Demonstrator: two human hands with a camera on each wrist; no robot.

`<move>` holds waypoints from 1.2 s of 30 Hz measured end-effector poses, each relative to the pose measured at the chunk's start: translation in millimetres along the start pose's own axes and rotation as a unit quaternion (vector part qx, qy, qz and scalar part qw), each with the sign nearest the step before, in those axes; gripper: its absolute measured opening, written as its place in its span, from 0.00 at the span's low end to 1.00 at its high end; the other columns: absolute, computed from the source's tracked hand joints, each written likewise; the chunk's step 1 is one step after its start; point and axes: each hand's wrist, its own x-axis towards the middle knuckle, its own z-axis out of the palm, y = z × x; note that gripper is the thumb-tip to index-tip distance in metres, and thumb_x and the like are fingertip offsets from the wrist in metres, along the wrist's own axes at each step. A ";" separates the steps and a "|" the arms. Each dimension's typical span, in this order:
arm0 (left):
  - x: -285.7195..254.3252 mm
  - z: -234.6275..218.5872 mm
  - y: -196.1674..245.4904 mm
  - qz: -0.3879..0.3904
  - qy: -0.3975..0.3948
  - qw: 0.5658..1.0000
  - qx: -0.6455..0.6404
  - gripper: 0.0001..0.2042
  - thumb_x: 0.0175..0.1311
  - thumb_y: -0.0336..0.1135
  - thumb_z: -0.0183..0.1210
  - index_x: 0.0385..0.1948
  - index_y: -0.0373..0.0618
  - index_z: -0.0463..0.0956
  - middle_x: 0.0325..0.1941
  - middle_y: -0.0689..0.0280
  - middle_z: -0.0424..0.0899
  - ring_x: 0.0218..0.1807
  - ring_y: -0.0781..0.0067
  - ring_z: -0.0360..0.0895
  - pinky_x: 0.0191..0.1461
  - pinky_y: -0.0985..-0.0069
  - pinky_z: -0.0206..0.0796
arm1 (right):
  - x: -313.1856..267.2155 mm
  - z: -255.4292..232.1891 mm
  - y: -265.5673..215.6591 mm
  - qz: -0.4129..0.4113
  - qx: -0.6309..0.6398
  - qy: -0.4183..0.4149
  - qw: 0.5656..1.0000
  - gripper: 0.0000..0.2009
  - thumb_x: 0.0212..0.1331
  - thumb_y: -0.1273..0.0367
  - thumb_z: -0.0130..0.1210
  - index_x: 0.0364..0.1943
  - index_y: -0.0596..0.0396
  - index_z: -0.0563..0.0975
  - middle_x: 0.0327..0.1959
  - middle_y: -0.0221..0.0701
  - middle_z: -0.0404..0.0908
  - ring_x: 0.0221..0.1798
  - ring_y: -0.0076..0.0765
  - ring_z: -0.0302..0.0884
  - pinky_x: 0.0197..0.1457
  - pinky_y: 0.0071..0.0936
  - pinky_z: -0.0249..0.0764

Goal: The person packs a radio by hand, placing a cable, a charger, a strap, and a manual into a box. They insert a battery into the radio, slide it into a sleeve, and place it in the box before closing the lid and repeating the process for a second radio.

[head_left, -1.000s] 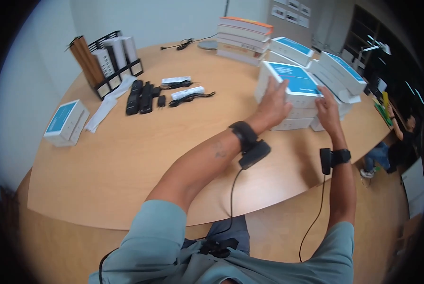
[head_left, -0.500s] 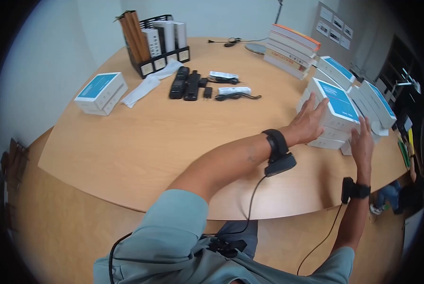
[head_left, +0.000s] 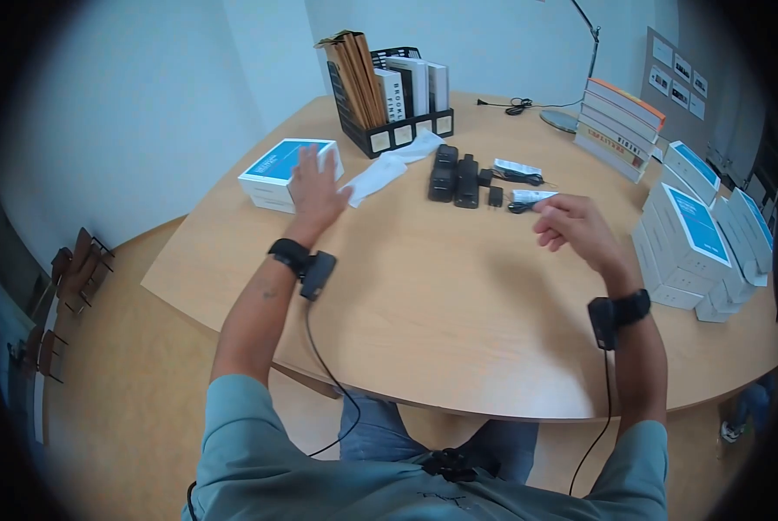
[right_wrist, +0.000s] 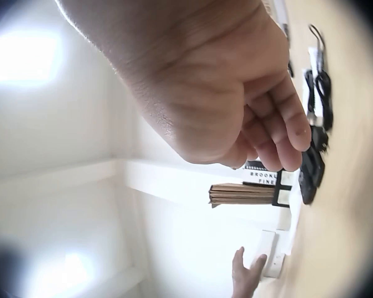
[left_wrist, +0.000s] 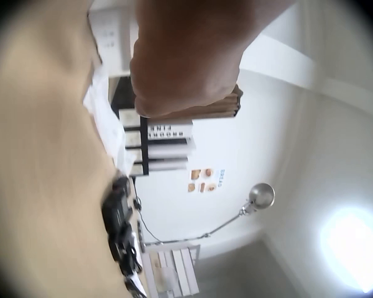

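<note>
My left hand (head_left: 317,187) is at a white box with a blue top (head_left: 267,169) on the left of the table. Its fingers are spread and overlap the box's right side and top in the head view. In the left wrist view the back of that hand hides part of the box. My right hand (head_left: 584,230) hangs over the table with loosely curled fingers, holding nothing. It is nearest to a white strip with a black cable (head_left: 528,198). To its right stand stacked white boxes with blue tops (head_left: 680,247).
Beside the box lies a crumpled white cloth-like strip (head_left: 380,178). Black devices (head_left: 456,176) and a small adapter (head_left: 495,198) lie mid-table. A black file holder (head_left: 398,137), a desk lamp (head_left: 595,52) and a book stack (head_left: 619,130) stand behind.
Both hands have left the stacked boxes on the right. The left hand has swung across to the lone box, the right hand has drawn back leftward, and the head view has turned left.
</note>
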 end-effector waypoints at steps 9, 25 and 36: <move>-18.6 6.2 -130.0 0.056 -0.153 0.987 0.012 0.41 0.53 0.35 0.70 0.72 0.48 0.60 0.74 0.50 0.63 0.76 0.50 0.59 0.74 0.50 0.56 | 50.4 85.2 14.7 0.081 0.028 -0.119 0.989 0.12 0.70 0.65 0.53 0.44 0.61 0.79 0.34 0.33 0.83 0.33 0.26 0.83 0.35 0.22 0.79; -87.8 -119.1 -3.9 0.176 0.021 0.961 -0.212 0.32 0.43 0.24 0.71 0.57 0.40 0.72 0.59 0.50 0.75 0.62 0.46 0.74 0.62 0.58 0.71 | 24.5 120.8 1.0 -0.361 -0.244 -0.019 0.900 0.36 0.53 0.71 0.66 0.69 0.54 0.65 0.67 0.43 0.68 0.64 0.49 0.72 0.64 0.41 0.73; -100.6 -153.5 52.2 0.168 -0.030 0.927 -0.334 0.32 0.42 0.25 0.68 0.57 0.43 0.72 0.59 0.53 0.75 0.60 0.48 0.75 0.62 0.59 0.72 | 1.4 140.9 -18.0 -0.517 -0.357 0.038 0.777 0.34 0.40 0.72 0.72 0.58 0.53 0.72 0.55 0.37 0.74 0.60 0.45 0.73 0.63 0.40 0.71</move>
